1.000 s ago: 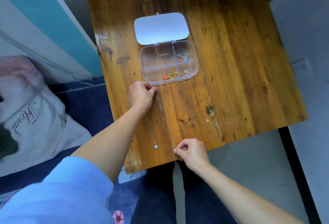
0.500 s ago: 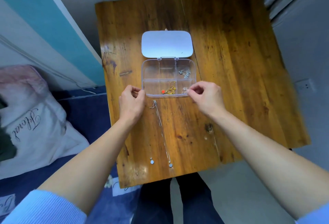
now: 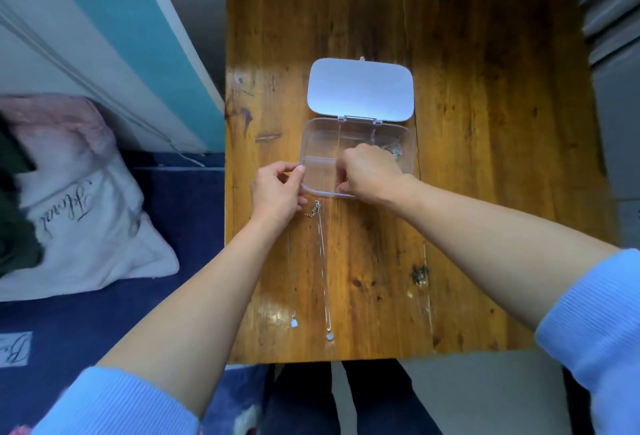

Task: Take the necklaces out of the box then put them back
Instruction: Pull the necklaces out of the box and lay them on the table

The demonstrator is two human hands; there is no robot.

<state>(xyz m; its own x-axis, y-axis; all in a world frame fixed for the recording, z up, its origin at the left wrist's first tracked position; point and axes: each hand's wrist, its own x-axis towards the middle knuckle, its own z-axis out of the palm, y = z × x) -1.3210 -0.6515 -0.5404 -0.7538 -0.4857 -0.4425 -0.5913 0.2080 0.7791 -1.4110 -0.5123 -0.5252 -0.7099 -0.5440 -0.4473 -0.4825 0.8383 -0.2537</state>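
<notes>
A clear plastic box (image 3: 410, 144) with several compartments sits on the wooden table, its white lid (image 3: 360, 90) lying open behind it. My left hand (image 3: 277, 192) pinches the box's front left rim. My right hand (image 3: 370, 171) reaches into the front middle compartment with its fingers curled down, hiding what lies there except a red speck at the fingertips. A silver piece (image 3: 394, 149) lies in the back right compartment. One silver necklace (image 3: 322, 261) is stretched out on the table in front of the box. Beside it lies a second pendant (image 3: 294, 323), its chain mostly hidden by my left forearm.
The wooden table (image 3: 485, 192) ends just past the pendants, above my knees. A white and pink pillow (image 3: 79, 213) lies on navy bedding to the left. A teal and white wall panel (image 3: 145, 36) runs along the table's left side.
My right hand left the necklace end at the table's front edge, rose to the box and dipped into its front compartment. My left hand shifted from the necklace clasp to the box's left rim.
</notes>
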